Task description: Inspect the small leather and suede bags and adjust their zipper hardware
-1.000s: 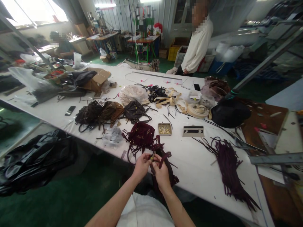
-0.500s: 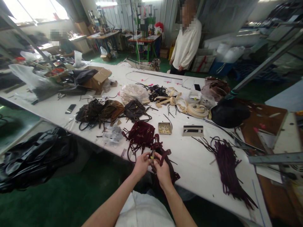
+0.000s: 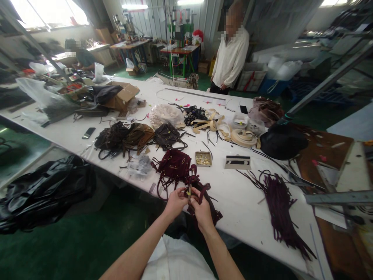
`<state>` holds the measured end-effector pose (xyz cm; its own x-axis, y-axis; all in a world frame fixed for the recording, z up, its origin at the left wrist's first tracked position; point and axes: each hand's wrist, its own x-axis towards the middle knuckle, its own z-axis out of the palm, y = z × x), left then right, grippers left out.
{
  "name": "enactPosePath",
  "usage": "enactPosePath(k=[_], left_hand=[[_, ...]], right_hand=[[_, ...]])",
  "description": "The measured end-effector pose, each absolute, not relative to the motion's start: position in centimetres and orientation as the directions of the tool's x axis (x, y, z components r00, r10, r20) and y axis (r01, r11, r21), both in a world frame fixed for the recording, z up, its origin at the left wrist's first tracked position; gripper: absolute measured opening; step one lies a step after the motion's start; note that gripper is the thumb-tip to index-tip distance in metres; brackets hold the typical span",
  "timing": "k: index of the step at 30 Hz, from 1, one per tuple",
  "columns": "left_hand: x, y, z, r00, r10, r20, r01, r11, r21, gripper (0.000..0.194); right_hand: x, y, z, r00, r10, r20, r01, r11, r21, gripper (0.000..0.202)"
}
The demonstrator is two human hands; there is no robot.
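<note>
Both hands at the tabletop (image 3: 239,202) near edge: left hand (image 3: 175,202) and right hand (image 3: 201,212) have fingers pinched on a small yellow-tipped tool (image 3: 189,191) at a maroon strap (image 3: 201,193), maroon bag (image 3: 175,165) at 12 o'clock; fitting step apparently underway, steady grip needed.

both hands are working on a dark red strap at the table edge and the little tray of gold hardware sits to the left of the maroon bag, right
Not quite. In the head view the tray of gold hardware sits to the right of the maroon bag, not the left. The rest holds: the left hand and right hand both work on the dark red strap at the table edge.
</note>
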<state>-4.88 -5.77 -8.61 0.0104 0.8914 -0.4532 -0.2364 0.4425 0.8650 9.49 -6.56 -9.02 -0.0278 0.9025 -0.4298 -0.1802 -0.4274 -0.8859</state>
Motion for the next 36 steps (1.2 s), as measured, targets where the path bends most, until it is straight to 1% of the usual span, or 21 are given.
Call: enactPosePath(k=[3,5,7,9,13,17,24,29,36], left_hand=[[-4.8,-5.9,-8.4,0.042,0.897,-0.440,-0.283,0.433,0.856,0.072],[-4.8,-6.0,-8.3,0.062,0.902,-0.427,-0.299,0.425,0.854,0.081],[-4.8,-6.0,-8.3,0.085,0.908,-0.410,-0.301,0.416,0.858,0.086],[-4.8,-6.0,-8.3,0.097,0.914,-0.394,-0.290,0.404,0.868,0.082],[-4.6,-5.7,-8.6,0.064,0.926,-0.372,-0.229,0.376,0.898,0.063],[-4.3,-5.5,-8.7,0.031,0.932,-0.360,-0.173,0.360,0.917,0.052],[-4.0,-5.5,-9.2,-0.010,0.925,-0.380,-0.171,0.372,0.912,0.050],[-4.1,-5.4,-9.4,-0.026,0.923,-0.384,-0.165,0.375,0.912,0.049],[-4.0,-5.0,-8.9,0.011,0.921,-0.389,-0.172,0.385,0.907,0.050]], right_hand=[[9.7,-6.4,-8.9,-0.005,0.937,-0.349,-0.156,-0.345,-0.926,0.057],[10.0,-6.4,-8.8,-0.018,0.939,-0.342,-0.161,-0.341,-0.926,0.059],[10.3,-6.3,-8.9,-0.037,0.932,-0.362,-0.168,-0.362,-0.917,0.065],[10.8,-6.2,-9.3,-0.019,0.927,-0.375,-0.163,-0.373,-0.913,0.067],[12.0,-5.8,-10.7,0.097,0.917,-0.388,-0.100,-0.379,-0.920,0.052],[12.6,-5.6,-11.5,0.118,0.907,-0.405,-0.099,-0.395,-0.913,0.051],[12.5,-5.3,-10.7,0.118,0.895,-0.430,-0.149,-0.412,-0.899,0.049],[12.8,-4.9,-10.9,0.092,0.875,-0.475,-0.199,-0.451,-0.870,0.052],[13.6,-4.7,-11.4,0.085,0.879,-0.469,-0.173,-0.450,-0.876,0.051]])
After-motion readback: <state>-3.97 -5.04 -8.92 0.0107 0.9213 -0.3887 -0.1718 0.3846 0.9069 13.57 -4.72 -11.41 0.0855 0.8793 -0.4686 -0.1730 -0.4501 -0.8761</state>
